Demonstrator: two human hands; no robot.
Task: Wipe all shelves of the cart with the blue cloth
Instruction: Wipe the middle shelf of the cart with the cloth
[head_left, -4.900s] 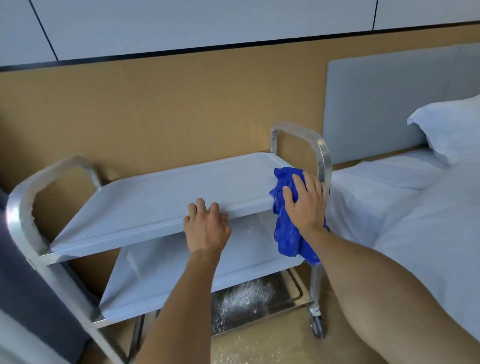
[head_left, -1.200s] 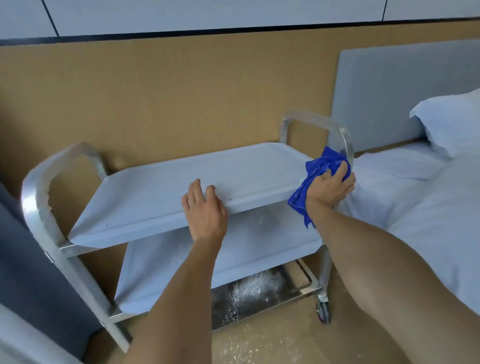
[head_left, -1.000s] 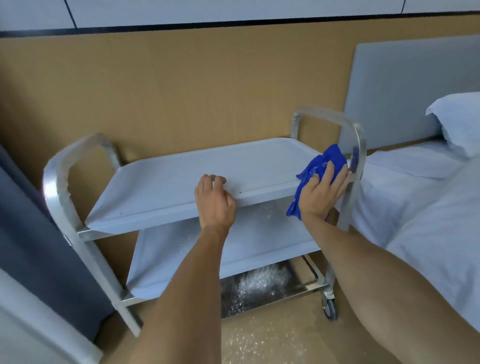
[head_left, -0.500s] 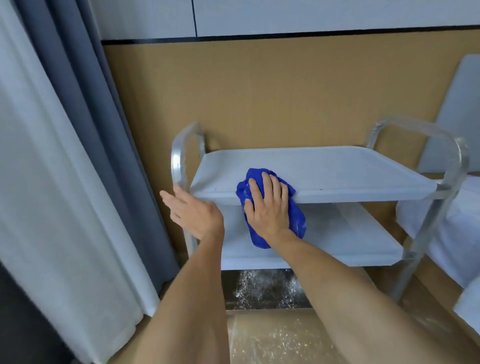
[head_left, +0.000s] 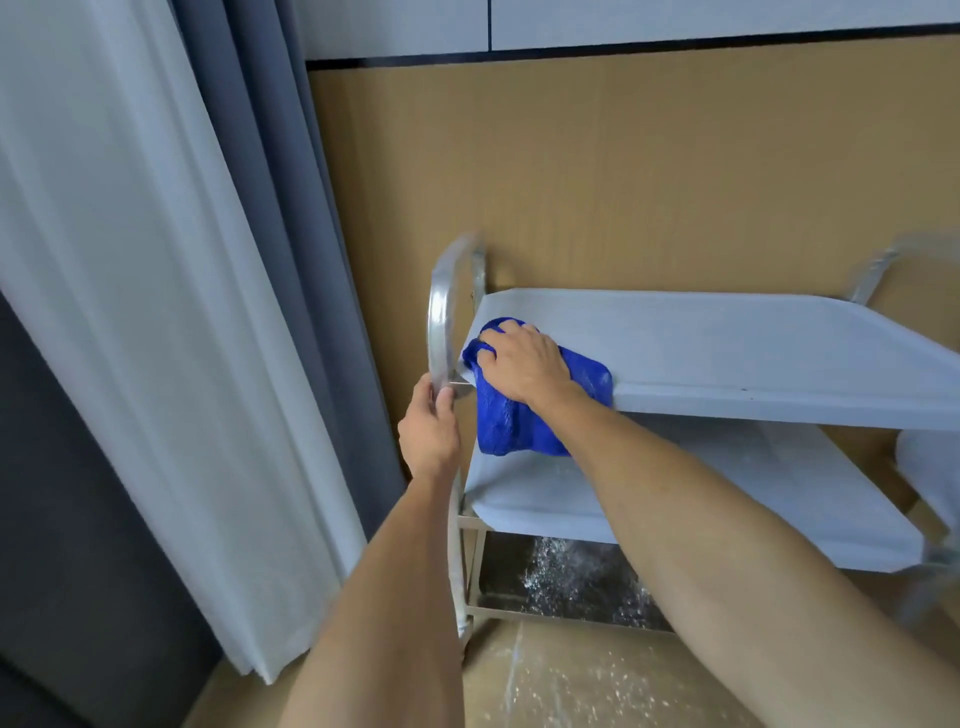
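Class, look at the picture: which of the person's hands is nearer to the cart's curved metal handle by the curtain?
Left. The left hand grips the metal handle at its lower end; the right hand is beside it on the top shelf, holding the blue cloth.

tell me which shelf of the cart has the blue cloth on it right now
The top shelf: the right hand presses the blue cloth onto its front left corner. The middle shelf and the dark, speckled bottom shelf have no cloth on them.

My cart (head_left: 727, 353) stands against the wall (head_left: 623, 171), curtains (head_left: 182, 312) to its left. My right hand (head_left: 524, 364) presses the cloth (head_left: 509, 421) on the top shelf's (head_left: 753, 338) left front corner; my left hand (head_left: 428, 434) grips the left handle (head_left: 441, 322). The lower shelf (head_left: 753, 499) lies beneath.
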